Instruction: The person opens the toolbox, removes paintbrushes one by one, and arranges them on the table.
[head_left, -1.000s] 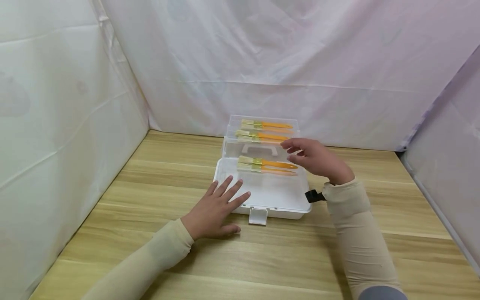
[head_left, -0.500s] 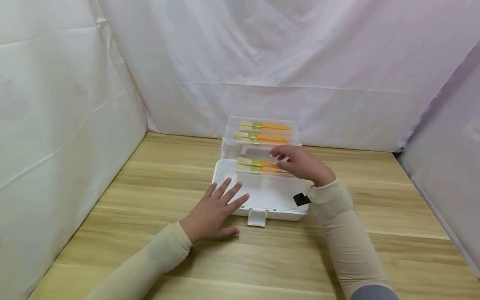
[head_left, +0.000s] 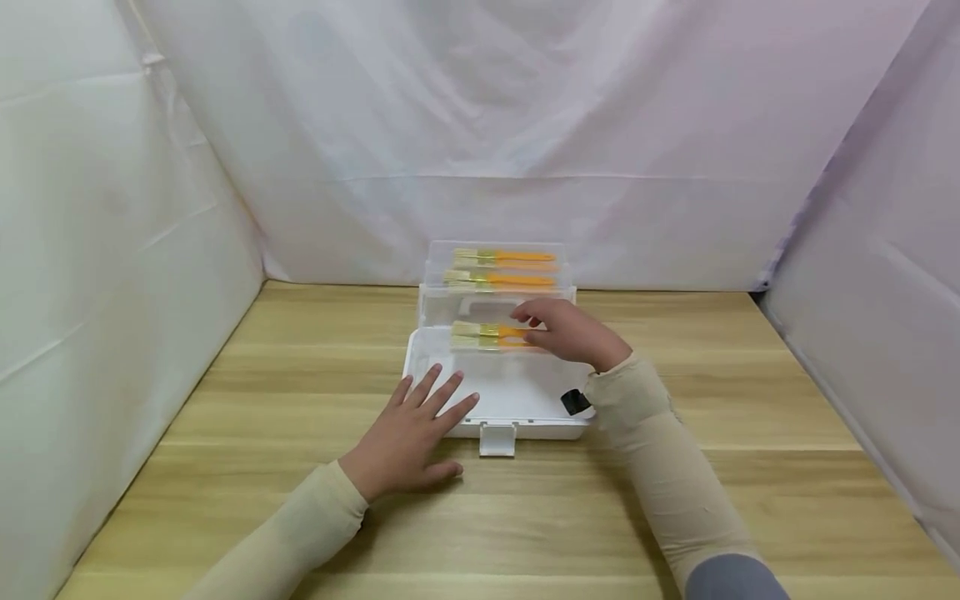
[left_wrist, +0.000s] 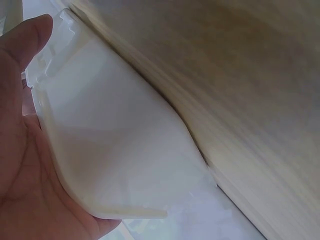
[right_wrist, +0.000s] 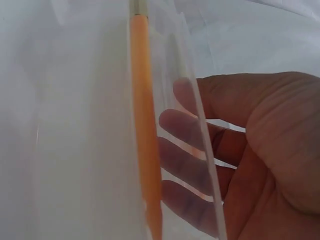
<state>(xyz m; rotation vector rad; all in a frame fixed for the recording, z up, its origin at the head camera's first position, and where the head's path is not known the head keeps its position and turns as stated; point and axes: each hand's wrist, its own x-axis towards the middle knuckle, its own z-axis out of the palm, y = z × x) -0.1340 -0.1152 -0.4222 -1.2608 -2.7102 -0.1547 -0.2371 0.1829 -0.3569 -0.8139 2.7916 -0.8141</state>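
Left hand (head_left: 408, 437): lying wide with straight fingers over the front left corner of the box, gripping nothing; in my judgement, a low palm pressing lightly is serving best here, guarding the base against sliding or tipping
White box (head_left: 517, 392): standing open on the desk (head_left: 570, 533), its latch (head_left: 497, 439) projecting at the front and its clear upper part rising behind
Front brush (head_left: 487, 331): lying crosswise over the back of the base, bristles pointing left, orange handle running right and partly disappearing behind the right hand
Back brushes (head_left: 525, 257): lying parallel in the clear upper part, one beyond the other, handles pointing right
Right hand (head_left: 573, 329): curving loosely near the front brush's handle, fingers showing through a clear wall in the right wrist view; no hold is showing, and contact I cannot tell; moving gently, without flexing that wall, is probably sparing the brushes a jolt
Black wrist fitting (head_left: 576, 402): hanging near the box's right edge, so lifting the wrist is likely avoiding a knock
Writing: no brand, label or lettering is showing legibly anywhere
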